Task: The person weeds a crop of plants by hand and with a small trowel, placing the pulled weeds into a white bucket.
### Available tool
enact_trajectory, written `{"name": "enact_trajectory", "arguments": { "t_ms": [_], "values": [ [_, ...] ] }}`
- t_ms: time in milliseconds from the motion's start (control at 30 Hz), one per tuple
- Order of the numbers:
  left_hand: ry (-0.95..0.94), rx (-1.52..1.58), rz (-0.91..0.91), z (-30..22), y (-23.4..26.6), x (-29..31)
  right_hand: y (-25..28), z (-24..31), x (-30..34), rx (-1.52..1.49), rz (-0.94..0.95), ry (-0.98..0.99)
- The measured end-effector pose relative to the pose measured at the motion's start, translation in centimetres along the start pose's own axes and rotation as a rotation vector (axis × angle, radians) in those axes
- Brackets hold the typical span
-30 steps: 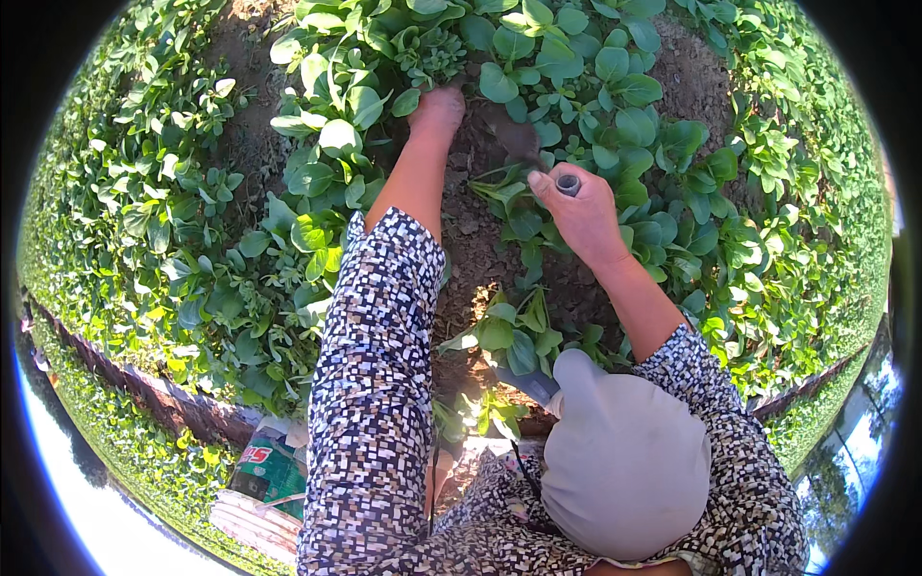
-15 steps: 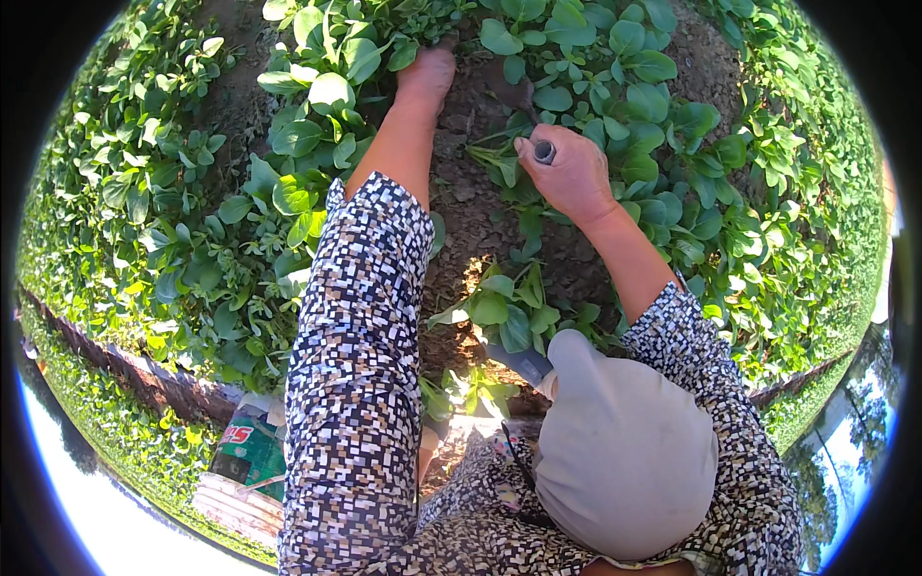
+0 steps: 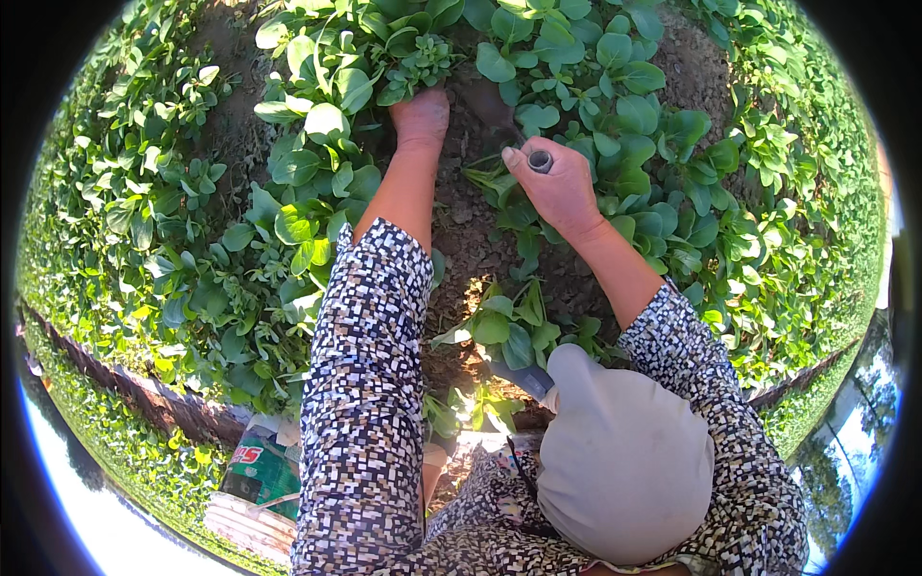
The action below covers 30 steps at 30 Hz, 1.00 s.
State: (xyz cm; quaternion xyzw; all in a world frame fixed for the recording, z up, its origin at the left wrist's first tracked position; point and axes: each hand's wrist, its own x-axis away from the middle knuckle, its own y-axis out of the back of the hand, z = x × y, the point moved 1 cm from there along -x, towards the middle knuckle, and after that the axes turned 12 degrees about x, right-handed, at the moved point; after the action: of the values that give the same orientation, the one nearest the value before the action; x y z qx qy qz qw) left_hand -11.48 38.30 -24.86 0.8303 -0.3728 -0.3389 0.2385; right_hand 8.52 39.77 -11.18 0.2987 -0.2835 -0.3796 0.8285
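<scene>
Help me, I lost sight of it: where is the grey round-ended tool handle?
In the head view, the grey round-ended tool handle sits upper centre, gripped in the right hand, above bare soil among leafy green plants.

Pretty clearly an outdoor vegetable garden, a raised bed out in full sun. Rows of low leafy greens (image 3: 317,125) cover nearly the whole plot, with strips of bare dark soil (image 3: 471,230) between them. A low brick edging (image 3: 144,394) borders the bed along the lower left, with more green ground cover beyond it. A green printed sack (image 3: 264,466) sits by that edge. No indoor stuff anywhere.
</scene>
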Motion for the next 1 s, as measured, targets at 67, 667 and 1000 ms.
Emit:
{"name": "enact_trajectory", "arguments": {
  "t_ms": [67, 667, 1000],
  "values": [
    [0.376, 0.709, -0.059, -0.8, 0.1, -0.8, 0.0, -0.1, -1.0, 0.055, -0.026, 0.024],
    [0.964, 1.362, -0.501, -7.2, 6.5, 1.2, -0.8, -0.1, 4.6, -0.319, 0.098, -0.204],
    [1.087, 1.716, -0.509, -5.7, 14.0, 7.9, -0.1, 0.8, 4.8, -0.303, 0.17, -0.136]
  ]
}}
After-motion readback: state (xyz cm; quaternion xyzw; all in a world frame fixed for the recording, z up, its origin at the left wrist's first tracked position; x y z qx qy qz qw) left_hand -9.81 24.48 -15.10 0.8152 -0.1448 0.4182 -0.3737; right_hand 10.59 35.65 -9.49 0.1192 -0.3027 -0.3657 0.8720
